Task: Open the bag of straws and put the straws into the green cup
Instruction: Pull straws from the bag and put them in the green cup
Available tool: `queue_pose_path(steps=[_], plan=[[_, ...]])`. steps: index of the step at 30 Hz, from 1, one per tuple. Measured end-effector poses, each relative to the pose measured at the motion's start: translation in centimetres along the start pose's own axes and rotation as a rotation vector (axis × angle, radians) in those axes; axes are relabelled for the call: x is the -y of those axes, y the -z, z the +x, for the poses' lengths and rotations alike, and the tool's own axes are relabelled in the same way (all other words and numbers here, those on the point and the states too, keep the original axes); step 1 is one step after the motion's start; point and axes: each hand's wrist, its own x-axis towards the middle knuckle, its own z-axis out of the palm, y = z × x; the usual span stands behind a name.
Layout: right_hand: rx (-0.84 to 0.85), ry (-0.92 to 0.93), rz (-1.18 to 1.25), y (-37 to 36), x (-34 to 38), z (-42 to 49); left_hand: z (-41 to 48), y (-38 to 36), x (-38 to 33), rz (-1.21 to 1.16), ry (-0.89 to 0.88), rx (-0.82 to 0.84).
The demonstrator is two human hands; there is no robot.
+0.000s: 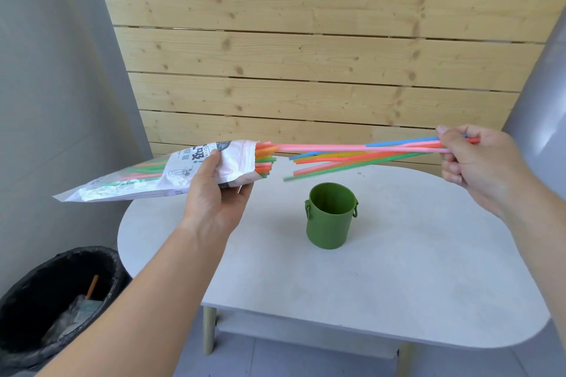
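My left hand (214, 190) grips the white and clear bag of straws (147, 174) near its open mouth, held level above the table's left end. Several coloured straws still poke out of the mouth. My right hand (477, 162) pinches a bundle of several coloured straws (361, 154) by one end, off to the right. Most of that bundle hangs free of the bag, and one pink straw still reaches the bag's mouth. The green cup (330, 217) stands upright and empty on the white table (398, 269), below the loose ends of the bundle.
A black-lined waste bin (58, 294) sits on the floor at the lower left, beside the table. A wooden plank wall (306, 55) rises behind the table. Grey curtains hang at both sides.
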Motion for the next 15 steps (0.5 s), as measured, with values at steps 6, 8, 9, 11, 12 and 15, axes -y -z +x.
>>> queue_pose_path(steps=[6,8,9,11,12,15], plan=[[0.043,0.018,-0.029,0.7,0.0,-0.1,-0.2,-0.2,0.8,0.009,0.019,-0.015],[0.046,0.029,-0.054,1.0,0.1,-0.1,-0.4,-0.2,1.0,0.012,0.02,-0.014],[0.044,0.037,-0.07,1.3,0.2,0.0,-0.5,-0.2,0.9,0.017,0.019,-0.011],[0.045,0.054,-0.113,1.9,0.5,0.1,-0.6,-0.1,0.8,0.025,0.01,-0.005],[0.045,0.064,-0.137,2.3,0.7,0.2,-0.6,-0.1,0.7,0.028,0.005,-0.002],[0.027,0.095,-0.192,3.3,1.4,0.4,-0.6,-0.1,0.5,0.03,0.003,0.004]])
